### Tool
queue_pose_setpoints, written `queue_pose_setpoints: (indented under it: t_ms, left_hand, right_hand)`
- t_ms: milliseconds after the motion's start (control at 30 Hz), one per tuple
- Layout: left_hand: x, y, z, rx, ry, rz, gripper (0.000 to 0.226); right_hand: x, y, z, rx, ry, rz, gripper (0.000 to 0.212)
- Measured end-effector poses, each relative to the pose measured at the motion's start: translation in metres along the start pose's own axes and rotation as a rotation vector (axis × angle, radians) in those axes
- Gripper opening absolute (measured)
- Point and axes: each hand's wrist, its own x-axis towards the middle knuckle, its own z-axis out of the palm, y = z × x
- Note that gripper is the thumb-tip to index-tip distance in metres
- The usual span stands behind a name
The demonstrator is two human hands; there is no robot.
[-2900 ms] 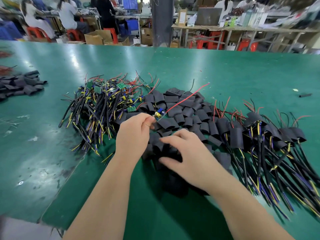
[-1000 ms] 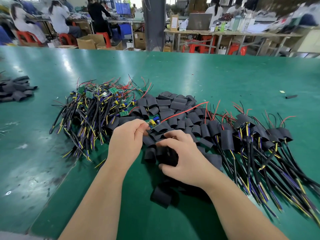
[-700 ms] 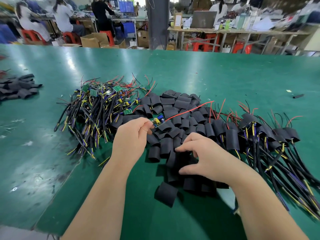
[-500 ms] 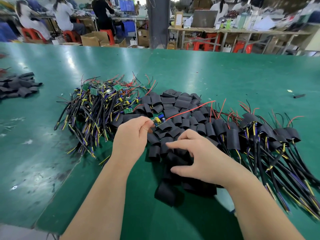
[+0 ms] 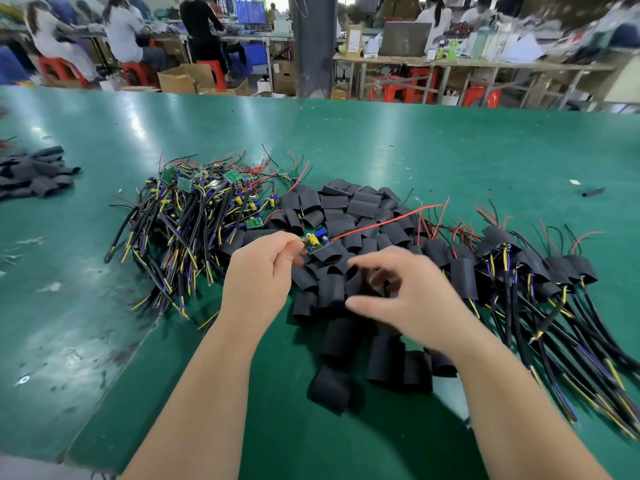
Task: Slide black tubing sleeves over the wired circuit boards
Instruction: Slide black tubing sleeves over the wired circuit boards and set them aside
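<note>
**Pinching a board, reaching for a sleeve**

Pinches one small green circuit board [image 5: 316, 241] at its near end between thumb and forefinger of the left hand [image 5: 263, 275], just above the pile of loose black sleeves [image 5: 346, 209] in the middle of the green table [image 5: 450, 150]. Trails a red wire [image 5: 384, 221] from the board's far end, out to the right over the sleeves. Hovers the right hand [image 5: 412, 299] low over the near part of that pile, thumb and forefinger apart, other fingers loosely bent. Seems to hold nothing, though too blurred to tell whether a fingertip touches a sleeve.

Very light by the look of it, stiff, but fragile on top: small upright parts and soldered leads, likely to bend or snag. Best taken by the bare edges, as now, never by the components or the wire.

Expect soft, light, flattened tubing, probably needing a squeeze at the sides to open the mouth. Take one near its end, feed the red wire through first, then ease it over the board without forcing.

To the left, a heap of bare wired boards [image 5: 194, 216]. To the right, a spread of boards already sleeved [image 5: 519, 265].
</note>
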Motion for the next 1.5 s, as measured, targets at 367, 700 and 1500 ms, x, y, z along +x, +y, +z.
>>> queue_pose_setpoints:
  t_ms: [367, 700, 1500]
  left_hand:
    - [-0.003, 0.011, -0.002, -0.202, -0.135, 0.024, 0.022]
    - [-0.004, 0.010, -0.002, -0.207, -0.182, -0.005, 0.024]
    - [-0.001, 0.007, -0.002, -0.077, -0.058, -0.073, 0.025]
  right_hand:
    - [0.014, 0.025, -0.030, 1.718, 0.646, 0.403, 0.016]
    - [0.009, 0.013, -0.034, 1.906, 0.546, 0.274, 0.037]
    - [0.004, 0.007, -0.031, 1.670, 0.383, 0.199, 0.042]
